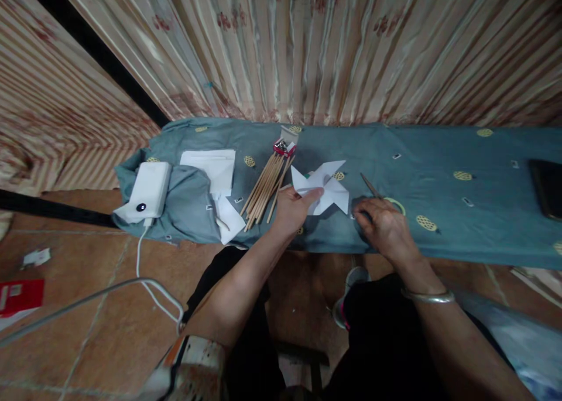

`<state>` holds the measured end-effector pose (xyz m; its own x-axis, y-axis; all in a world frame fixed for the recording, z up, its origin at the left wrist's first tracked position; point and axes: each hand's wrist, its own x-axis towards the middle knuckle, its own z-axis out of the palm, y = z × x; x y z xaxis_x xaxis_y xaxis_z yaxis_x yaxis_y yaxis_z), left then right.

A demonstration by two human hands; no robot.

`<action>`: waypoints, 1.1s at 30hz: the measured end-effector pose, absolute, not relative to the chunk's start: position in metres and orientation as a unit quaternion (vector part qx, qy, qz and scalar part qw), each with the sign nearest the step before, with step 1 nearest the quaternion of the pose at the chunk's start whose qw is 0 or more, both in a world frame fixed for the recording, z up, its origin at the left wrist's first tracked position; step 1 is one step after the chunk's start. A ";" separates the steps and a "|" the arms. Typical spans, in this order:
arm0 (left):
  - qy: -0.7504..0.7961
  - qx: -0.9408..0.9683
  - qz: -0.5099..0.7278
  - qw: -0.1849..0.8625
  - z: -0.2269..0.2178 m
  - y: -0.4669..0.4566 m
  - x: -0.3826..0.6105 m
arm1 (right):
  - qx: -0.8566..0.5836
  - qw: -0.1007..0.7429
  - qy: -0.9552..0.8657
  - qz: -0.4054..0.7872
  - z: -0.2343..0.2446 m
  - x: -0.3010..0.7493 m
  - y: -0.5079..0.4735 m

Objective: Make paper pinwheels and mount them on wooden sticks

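My left hand (pixel 293 209) pinches a white paper pinwheel (pixel 327 191) near its centre, thumb on top, just above the cloth. To its right, my right hand (pixel 384 222) is closed with its fingers curled; whatever they may hold is hidden. A pair of scissors (pixel 370 184) shows partly behind that hand, its thin point to the upper left and a pale green handle loop to the right. Whether the right hand touches the scissors I cannot tell. Left of the pinwheel lies a bundle of wooden sticks (pixel 264 187). Beyond them is an open small red box (pixel 284 147) with shiny metal pieces inside.
White paper sheets (pixel 215 165) and a paper piece (pixel 229 219) lie left of the sticks. A white power bank (pixel 150 190) with a cable rests at the left end of the blue-green cloth (pixel 439 172). A dark phone (pixel 548 187) is far right. Behind hangs a curtain (pixel 281 50).
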<state>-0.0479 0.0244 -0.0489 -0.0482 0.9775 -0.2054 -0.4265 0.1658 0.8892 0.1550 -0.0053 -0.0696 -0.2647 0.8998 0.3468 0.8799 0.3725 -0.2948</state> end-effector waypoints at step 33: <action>0.430 0.280 0.552 0.657 -0.047 0.019 -0.039 | -0.616 0.492 -0.567 0.238 -0.021 0.139 -0.019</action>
<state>-0.0394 0.0194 -0.0474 0.0204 0.9666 -0.2554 -0.4854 0.2329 0.8427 0.1389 -0.0190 -0.0210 0.2440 0.9328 0.2653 0.4645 0.1278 -0.8763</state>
